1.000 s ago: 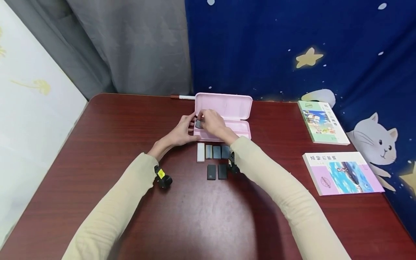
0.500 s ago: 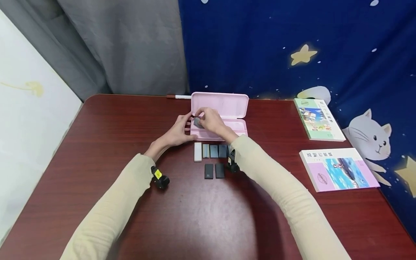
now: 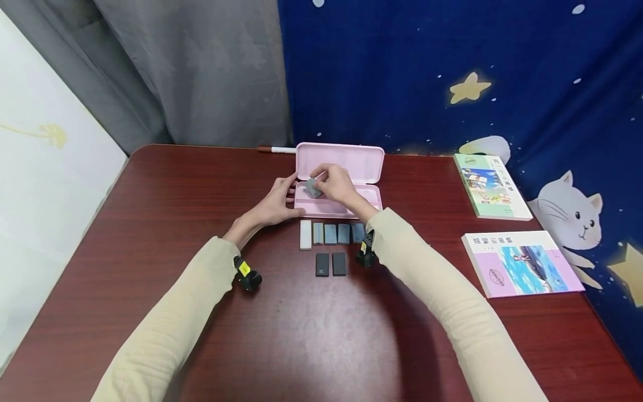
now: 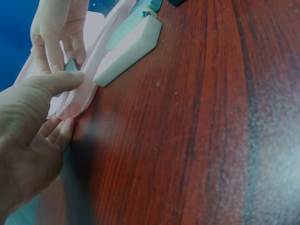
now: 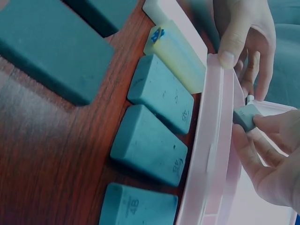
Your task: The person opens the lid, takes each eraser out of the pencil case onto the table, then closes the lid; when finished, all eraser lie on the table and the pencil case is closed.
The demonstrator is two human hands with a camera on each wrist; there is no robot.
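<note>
A pink pencil case point(image 3: 369, 194) lies with its lid point(image 3: 339, 161) raised at the back. My left hand point(image 3: 273, 204) grips its left end, the thumb on the front rim point(image 4: 70, 110) and the fingers along the side. Over the left part of the case, my right hand point(image 3: 337, 183) pinches a small grey eraser point(image 5: 246, 116) between thumb and fingers. The eraser is tilted; whether it touches the case floor I cannot tell. Just in front of the case stands a row with a white block point(image 3: 306, 235), a yellowish eraser point(image 5: 176, 56) and three blue-grey 4B erasers point(image 5: 149, 144).
Nearer me lie two black erasers point(image 3: 322, 264). A white marker with a brown cap point(image 3: 276, 149) lies behind the case at the left. Two books, a green one point(image 3: 492, 186) and a purple one point(image 3: 522, 263), lie on the right of the brown table point(image 3: 281, 335).
My right hand has shifted a little to the right, and the grey eraser has come with it, turned at a slant. The left hand keeps its grip on the case.
</note>
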